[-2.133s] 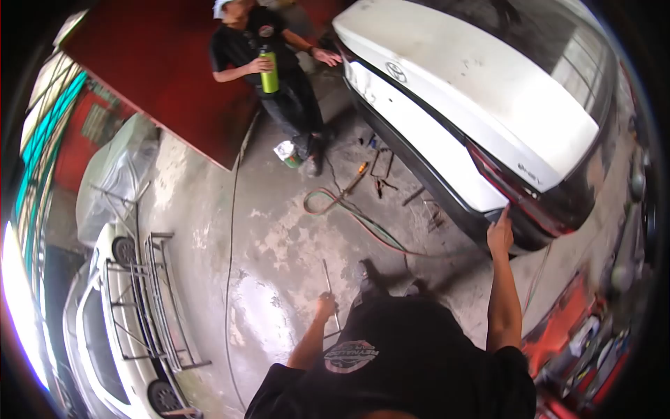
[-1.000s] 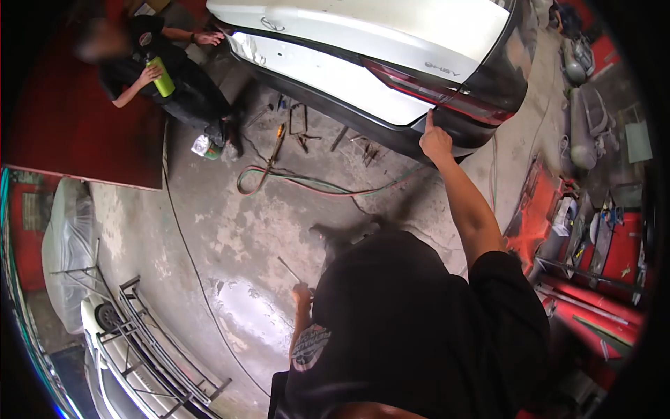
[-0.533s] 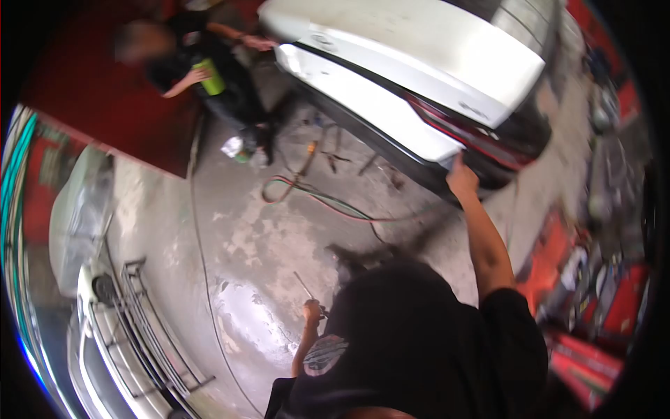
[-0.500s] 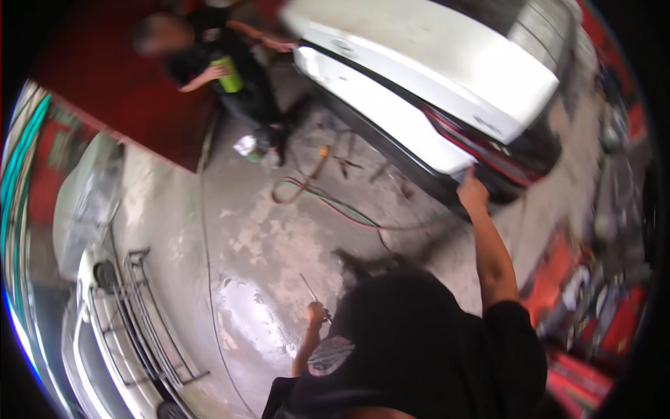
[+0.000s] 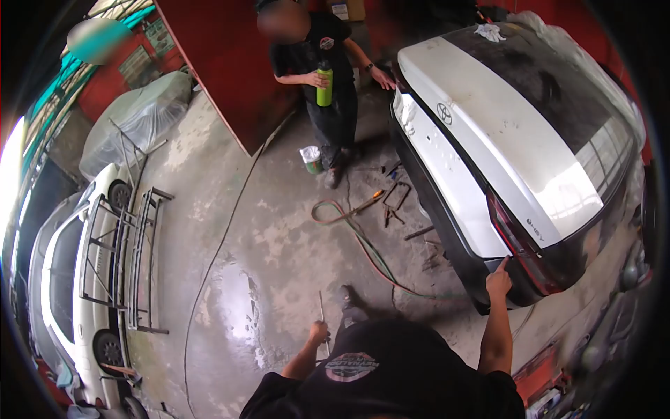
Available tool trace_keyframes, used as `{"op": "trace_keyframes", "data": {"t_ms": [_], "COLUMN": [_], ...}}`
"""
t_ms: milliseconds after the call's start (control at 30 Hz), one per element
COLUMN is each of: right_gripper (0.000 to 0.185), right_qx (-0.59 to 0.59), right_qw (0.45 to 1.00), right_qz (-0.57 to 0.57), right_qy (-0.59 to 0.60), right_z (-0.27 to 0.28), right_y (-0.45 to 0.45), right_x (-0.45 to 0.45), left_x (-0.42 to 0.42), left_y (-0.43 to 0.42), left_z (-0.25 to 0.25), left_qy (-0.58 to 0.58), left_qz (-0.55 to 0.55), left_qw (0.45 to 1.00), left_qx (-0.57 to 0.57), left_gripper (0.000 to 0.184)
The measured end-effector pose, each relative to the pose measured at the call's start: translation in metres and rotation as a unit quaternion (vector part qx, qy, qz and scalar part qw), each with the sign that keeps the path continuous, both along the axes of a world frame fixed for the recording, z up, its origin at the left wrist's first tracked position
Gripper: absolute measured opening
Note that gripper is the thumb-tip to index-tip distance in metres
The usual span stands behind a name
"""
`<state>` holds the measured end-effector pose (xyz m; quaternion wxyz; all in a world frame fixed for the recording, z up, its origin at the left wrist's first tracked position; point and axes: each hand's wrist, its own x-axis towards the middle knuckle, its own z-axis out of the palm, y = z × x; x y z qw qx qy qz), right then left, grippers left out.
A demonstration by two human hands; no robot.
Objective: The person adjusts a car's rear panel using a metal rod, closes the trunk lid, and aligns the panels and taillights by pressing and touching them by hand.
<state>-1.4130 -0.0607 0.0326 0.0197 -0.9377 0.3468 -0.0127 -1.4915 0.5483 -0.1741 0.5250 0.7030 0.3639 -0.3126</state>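
My right hand (image 5: 498,280) is at the rear corner of a white car (image 5: 447,174), its index finger stretched out to the panel edge beside the red tail light (image 5: 513,241). The other fingers are curled, and nothing shows in them. Lower down, my left hand (image 5: 318,332) is closed round a thin metal rod (image 5: 322,305) that points up and away from me, over the concrete floor. The car's black lower bumper (image 5: 436,223) runs below the white panel.
Another person (image 5: 328,84) stands by the car's far corner, holding a green bottle (image 5: 324,85), one hand on the car. Hoses (image 5: 363,241), a clamp-like frame (image 5: 396,196) and a tub (image 5: 312,160) lie on the floor. Metal racks (image 5: 143,265) stand beside another white car (image 5: 66,272).
The view has swung, so the car and the other person appear farther right. My right index finger stays at the panel corner, and my left hand still holds the rod.
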Motion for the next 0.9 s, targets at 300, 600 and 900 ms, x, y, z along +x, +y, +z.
{"op": "trace_keyframes", "data": {"t_ms": [300,600,900], "right_gripper": [0.091,0.090,0.091], "right_qx": [-0.003,0.017,0.021], "right_qw": [1.000,1.000,1.000], "right_qz": [-0.003,-0.013,-0.007], "right_qy": [0.014,0.015,0.015], "right_z": [-0.001,-0.001,0.007], "right_y": [-0.001,0.001,0.008], "right_x": [0.005,0.004,0.006], "left_x": [-0.008,0.004,0.010], "left_y": [0.015,-0.004,-0.005], "left_z": [-0.040,0.007,0.014], "left_qy": [-0.117,-0.024,-0.019], "left_qz": [-0.208,-0.031,-0.057], "left_qw": [0.969,0.999,0.998], "left_qx": [0.062,0.014,0.019], "left_gripper": [0.029,0.025,0.023]}}
